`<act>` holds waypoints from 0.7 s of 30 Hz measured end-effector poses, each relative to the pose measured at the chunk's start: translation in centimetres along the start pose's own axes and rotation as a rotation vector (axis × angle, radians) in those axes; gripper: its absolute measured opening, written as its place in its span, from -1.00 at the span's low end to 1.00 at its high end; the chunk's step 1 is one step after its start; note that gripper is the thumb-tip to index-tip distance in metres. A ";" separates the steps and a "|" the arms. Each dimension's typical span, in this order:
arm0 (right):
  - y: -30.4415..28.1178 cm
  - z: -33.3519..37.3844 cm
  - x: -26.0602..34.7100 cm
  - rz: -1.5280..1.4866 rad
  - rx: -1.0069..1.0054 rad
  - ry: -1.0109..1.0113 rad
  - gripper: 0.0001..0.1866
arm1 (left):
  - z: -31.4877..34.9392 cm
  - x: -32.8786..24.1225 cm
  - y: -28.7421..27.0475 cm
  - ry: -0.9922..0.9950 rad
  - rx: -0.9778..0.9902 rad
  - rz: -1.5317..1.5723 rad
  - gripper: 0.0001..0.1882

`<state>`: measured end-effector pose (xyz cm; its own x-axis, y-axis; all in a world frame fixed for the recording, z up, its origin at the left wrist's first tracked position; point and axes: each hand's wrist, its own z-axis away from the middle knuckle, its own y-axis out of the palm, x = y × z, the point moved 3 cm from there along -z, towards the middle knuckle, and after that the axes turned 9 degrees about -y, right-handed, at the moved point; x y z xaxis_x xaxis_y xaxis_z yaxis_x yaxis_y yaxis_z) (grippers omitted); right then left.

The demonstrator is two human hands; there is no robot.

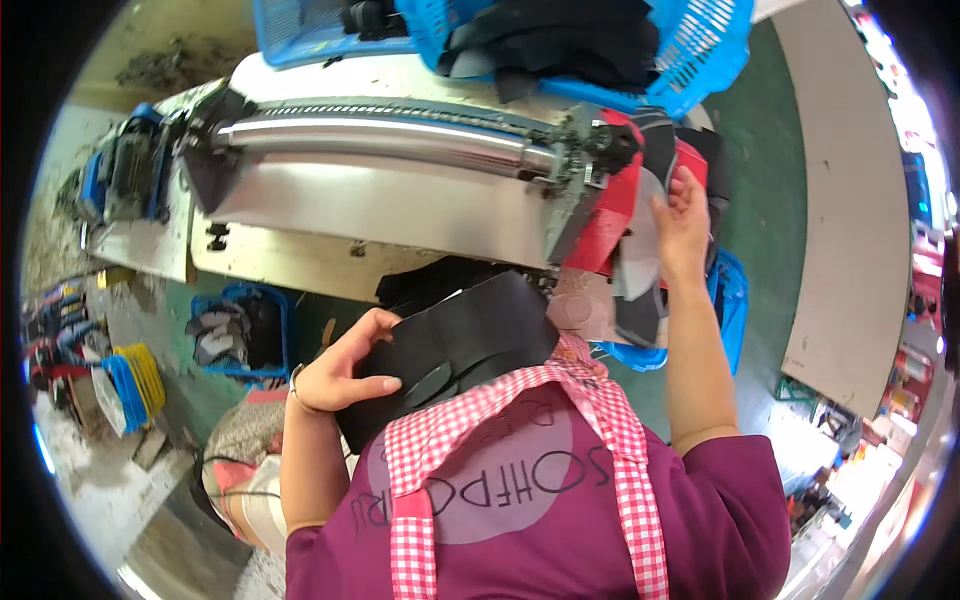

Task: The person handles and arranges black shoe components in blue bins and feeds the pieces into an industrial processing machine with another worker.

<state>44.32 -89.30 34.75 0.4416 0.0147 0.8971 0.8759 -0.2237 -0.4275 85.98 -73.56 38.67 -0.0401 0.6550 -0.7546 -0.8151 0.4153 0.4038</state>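
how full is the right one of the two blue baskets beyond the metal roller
Not empty: dark pieces are heaped in the blue basket up to its near edge. How deep they go is hidden.

I am in a workshop of the production kind: in front of me is a roller machine [380, 190] with a polished steel roller [390, 134]; blue plastic baskets [712, 50] hold heaps of cut black and grey pieces [565, 40]; a long worktable [850, 200] runs along my right, above a green floor [768, 190].
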 end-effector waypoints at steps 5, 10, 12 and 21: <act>-2.6 -5.9 2.0 0.472 0.015 -0.329 -0.34 | 0.3 -0.6 -0.7 0.097 -0.166 -0.082 -0.56; 2.5 -11.1 13.5 0.146 0.344 -0.451 -0.56 | -0.4 -1.0 -3.8 0.053 -0.372 0.001 -0.70; 7.7 -12.9 15.0 0.062 0.734 -0.487 -0.64 | -0.9 -1.1 -5.0 0.041 -0.409 -0.055 -0.72; 24.5 -14.4 9.0 0.135 1.616 -0.056 -0.57 | -1.7 -2.8 -8.3 -0.025 -0.376 -0.061 -0.65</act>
<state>66.99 -108.66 33.94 0.5029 0.1226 0.8556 0.0955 0.9759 -0.1960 91.89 -79.94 36.53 0.0249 0.6535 -0.7565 -0.9708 0.1964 0.1376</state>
